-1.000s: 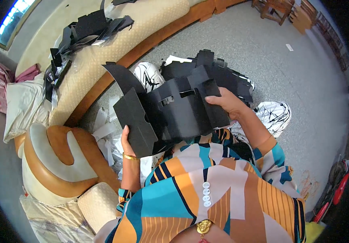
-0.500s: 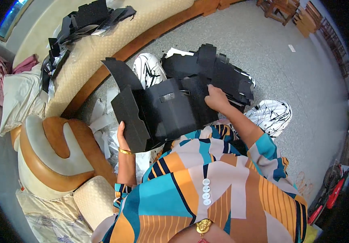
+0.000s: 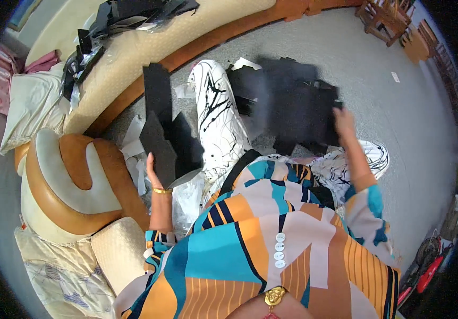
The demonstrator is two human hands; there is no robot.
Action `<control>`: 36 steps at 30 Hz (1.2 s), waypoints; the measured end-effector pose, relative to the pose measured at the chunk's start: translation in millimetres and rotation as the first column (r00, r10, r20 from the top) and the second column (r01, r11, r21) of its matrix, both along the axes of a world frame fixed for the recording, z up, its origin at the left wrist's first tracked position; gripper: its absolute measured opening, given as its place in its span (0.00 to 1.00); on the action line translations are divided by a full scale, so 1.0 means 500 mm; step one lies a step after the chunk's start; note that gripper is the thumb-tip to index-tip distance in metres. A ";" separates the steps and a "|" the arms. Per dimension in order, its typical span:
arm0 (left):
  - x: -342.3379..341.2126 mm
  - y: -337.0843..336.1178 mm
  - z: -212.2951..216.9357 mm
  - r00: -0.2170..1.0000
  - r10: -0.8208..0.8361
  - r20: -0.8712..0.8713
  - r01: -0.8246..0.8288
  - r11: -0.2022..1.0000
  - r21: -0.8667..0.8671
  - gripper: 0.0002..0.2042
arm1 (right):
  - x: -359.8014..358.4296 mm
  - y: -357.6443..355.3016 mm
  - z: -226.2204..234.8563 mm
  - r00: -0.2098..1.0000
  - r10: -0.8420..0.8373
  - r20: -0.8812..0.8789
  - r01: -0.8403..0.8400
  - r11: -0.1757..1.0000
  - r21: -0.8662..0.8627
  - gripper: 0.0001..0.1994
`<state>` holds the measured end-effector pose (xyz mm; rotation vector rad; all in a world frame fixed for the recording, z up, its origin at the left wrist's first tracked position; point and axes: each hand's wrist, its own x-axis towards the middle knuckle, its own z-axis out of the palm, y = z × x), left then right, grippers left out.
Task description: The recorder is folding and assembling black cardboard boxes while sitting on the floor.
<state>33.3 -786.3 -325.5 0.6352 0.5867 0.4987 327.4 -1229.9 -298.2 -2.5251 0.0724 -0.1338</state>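
Note:
At left, my left hand (image 3: 155, 171) is closed on the lower side of a folded black cardboard box piece (image 3: 161, 139), whose long flap points away from me. My right hand (image 3: 345, 126), smeared by motion, grips the right edge of a black cardboard sheet (image 3: 295, 109). That sheet is blurred too and hangs over a pile of black cardboard (image 3: 244, 82) on the floor between my legs. It hides most of the pile. The two held pieces are apart, with my left leg (image 3: 215, 117) showing between them.
Left of me stands a brown-and-cream sofa armrest (image 3: 61, 183). More black cardboard (image 3: 128, 16) lies on the long cream seat (image 3: 149, 48). Clear plastic and white scraps (image 3: 185, 199) lie by my left leg. A wooden stool (image 3: 383, 21) stands far right.
The black cardboard between my hands has come apart into two pieces. My right hand has swung right with the sheet; my left keeps the folded piece near the same spot.

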 end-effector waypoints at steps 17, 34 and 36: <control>0.067 0.049 -0.350 0.711 -0.157 -0.685 -0.167 0.909 -0.381 0.22 | -0.042 0.068 0.057 0.957 0.109 -0.270 0.041 0.868 0.495 0.11; 0.281 -0.256 0.161 0.951 -0.208 -0.230 0.306 0.748 0.589 0.41 | -0.105 0.107 0.202 0.982 0.188 0.034 -0.176 0.825 0.536 0.12; 0.308 -0.273 0.150 0.939 -0.338 -0.055 0.304 0.748 0.590 0.46 | -0.108 0.096 0.209 0.982 0.178 0.061 -0.179 0.779 0.601 0.12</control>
